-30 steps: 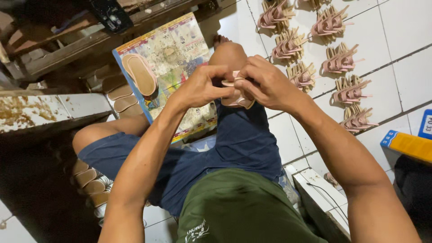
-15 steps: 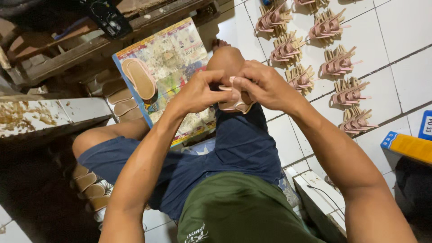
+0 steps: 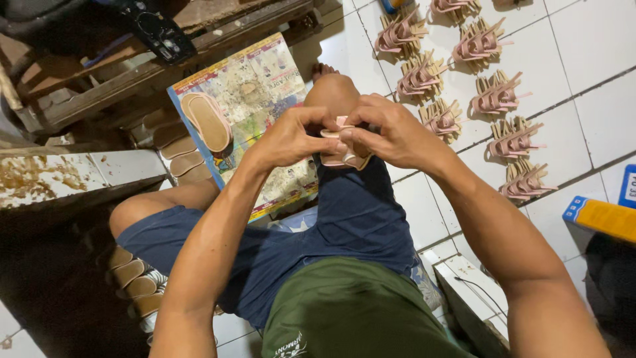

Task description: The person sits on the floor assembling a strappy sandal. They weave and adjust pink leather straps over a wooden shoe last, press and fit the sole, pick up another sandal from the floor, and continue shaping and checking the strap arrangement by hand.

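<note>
Both hands meet over the raised right knee: the left hand (image 3: 291,140) and the right hand (image 3: 391,136) have their fingers curled shut around a small pink sandal piece (image 3: 341,156), thumbs and fingertips pinching its upper edge while the lower part of it rests against the dark blue shorts (image 3: 344,225). The piece looks soft and rubbery, pale pink with a tan rim, mostly hidden under the knuckles. There is little room around the hands: the knee sits just behind them, and on the left a printed cardboard sheet (image 3: 258,99), worn and smeared, leans close against the leg with a flat tan sole (image 3: 207,121) lying on it. Past that, a rough wooden bench (image 3: 165,73) closes off the top left, and more tan soles (image 3: 175,149) are stacked beneath its edge. To the right the white tiled floor (image 3: 583,59) opens up, though much of it is taken by two rows of finished pink strap bundles (image 3: 493,99), each set on a tan base with strap ends sticking out. An orange-and-blue box (image 3: 599,217) lies at the right edge, well apart from the hands. Another stack of tan soles (image 3: 136,282) sits in shadow by the left thigh.
</note>
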